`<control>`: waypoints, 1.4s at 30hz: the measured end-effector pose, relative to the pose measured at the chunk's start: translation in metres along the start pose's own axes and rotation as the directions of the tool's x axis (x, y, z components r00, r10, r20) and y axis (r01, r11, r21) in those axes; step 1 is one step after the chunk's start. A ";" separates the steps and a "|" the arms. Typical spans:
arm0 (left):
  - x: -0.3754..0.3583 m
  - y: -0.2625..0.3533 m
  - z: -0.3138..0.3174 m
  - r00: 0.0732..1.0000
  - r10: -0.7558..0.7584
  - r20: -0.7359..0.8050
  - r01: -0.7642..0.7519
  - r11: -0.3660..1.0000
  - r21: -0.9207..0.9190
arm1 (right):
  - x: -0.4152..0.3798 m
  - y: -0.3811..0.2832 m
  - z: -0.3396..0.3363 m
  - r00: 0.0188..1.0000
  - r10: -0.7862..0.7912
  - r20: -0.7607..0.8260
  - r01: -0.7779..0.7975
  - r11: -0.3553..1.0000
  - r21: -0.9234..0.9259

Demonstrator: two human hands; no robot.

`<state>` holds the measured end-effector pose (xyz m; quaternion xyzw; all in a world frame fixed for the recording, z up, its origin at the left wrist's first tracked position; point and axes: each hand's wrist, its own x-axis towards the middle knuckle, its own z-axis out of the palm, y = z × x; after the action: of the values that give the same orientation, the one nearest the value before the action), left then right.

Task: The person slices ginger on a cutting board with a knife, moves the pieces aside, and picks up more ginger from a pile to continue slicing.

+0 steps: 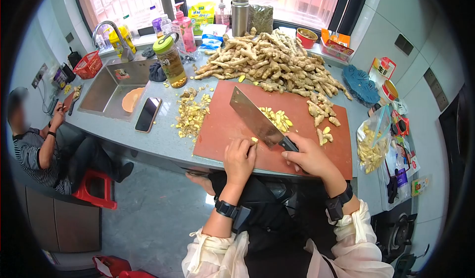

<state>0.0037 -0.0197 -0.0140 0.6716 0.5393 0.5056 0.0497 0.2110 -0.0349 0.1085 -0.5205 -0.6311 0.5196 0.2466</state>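
Observation:
A wide-bladed cleaver [256, 118] is in my right hand [310, 154], fingers wrapped round its black handle. The blade slants up and to the left over the reddish-brown cutting board [316, 149]. At the board's front edge, my left hand [239, 160] is closed with its fingertips on a small piece of ginger [254, 140]. Sliced ginger [280, 120] lies behind the blade, partly hidden by it. To the right on the board are ginger knobs [320, 108] and a few cut pieces [325, 136]. Peelings and scraps [193, 113] spread along the board's left side.
A large heap of ginger [274, 57] covers the counter's back. Leftward are a lidded bottle [170, 62], a phone [148, 114] and a sink [96, 97]. A bag of cut ginger [372, 142] lies right. A person [37, 149] sits far left by a red stool [96, 189].

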 end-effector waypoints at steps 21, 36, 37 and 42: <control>0.000 -0.002 0.000 1.000 0.005 0.001 -0.005 1.000 0.019 | 0.012 0.003 0.008 0.997 -0.066 0.032 0.073 0.925 -0.373; -0.001 -0.004 0.000 1.000 0.017 0.000 -0.017 1.000 -0.002 | 0.003 -0.008 0.001 0.993 0.085 0.078 -0.065 0.970 -0.234; -0.001 -0.004 0.001 1.000 0.025 -0.007 -0.025 1.000 0.008 | -0.001 -0.004 -0.003 0.993 0.085 0.078 -0.064 0.969 -0.237; -0.002 -0.003 0.002 1.000 0.027 -0.008 -0.027 1.000 -0.002 | -0.017 0.002 -0.008 0.999 0.049 0.007 -0.048 0.992 -0.113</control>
<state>0.0035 -0.0187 -0.0181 0.6768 0.5299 0.5094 0.0413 0.2248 -0.0476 0.1133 -0.5463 -0.6477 0.4915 0.2011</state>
